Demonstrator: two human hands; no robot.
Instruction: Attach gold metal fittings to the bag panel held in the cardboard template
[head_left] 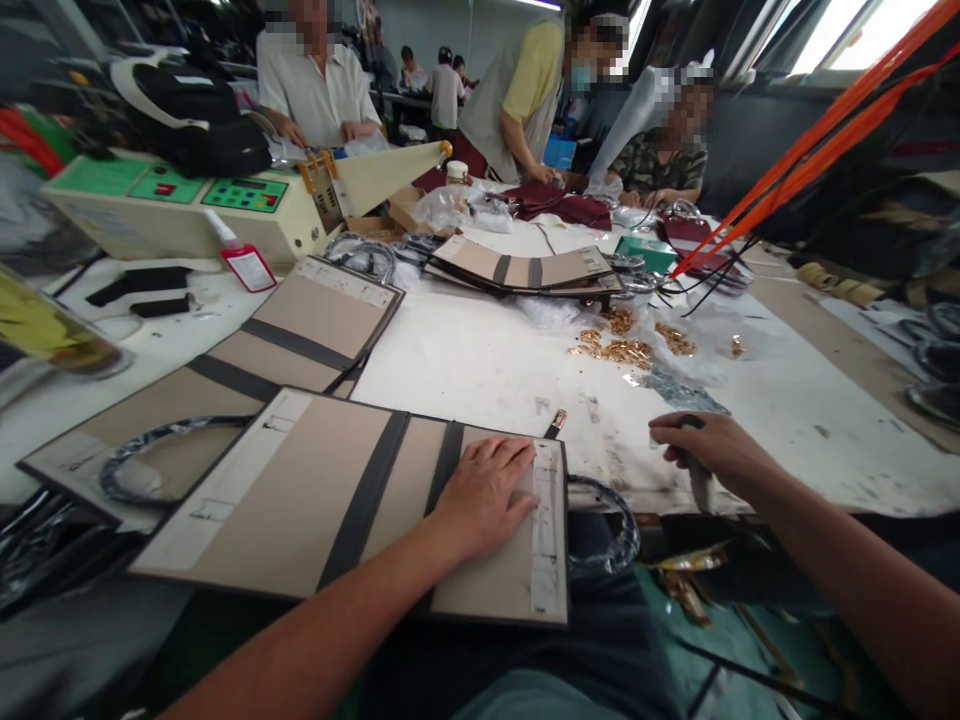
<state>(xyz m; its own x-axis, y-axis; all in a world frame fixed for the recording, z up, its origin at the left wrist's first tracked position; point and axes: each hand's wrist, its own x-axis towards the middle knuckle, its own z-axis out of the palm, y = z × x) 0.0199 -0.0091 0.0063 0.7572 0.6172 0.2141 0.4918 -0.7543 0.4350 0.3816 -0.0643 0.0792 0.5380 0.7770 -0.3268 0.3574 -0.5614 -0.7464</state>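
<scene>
A beige bag panel (300, 490) with two dark strips across it lies at the table's front edge and over my lap. My left hand (484, 495) rests flat on its right part, fingers stretched out. Plastic-wrapped loop handles stick out at its sides, the right handle (619, 525) hanging past the table edge. To the right, my right hand (709, 450) is closed around a grey tool (701, 485), apart from the panel. The tool's kind is not clear. A small black-and-silver piece (556, 424) lies just behind the panel.
More panels (300, 310) lie to the left, and a curved stack of panels (517, 265) sits farther back. Gold-coloured metal fittings (622, 350) are scattered on the white table (465, 350). A red bottle (247, 265) stands by a green-and-cream machine (187, 210). Several people work behind.
</scene>
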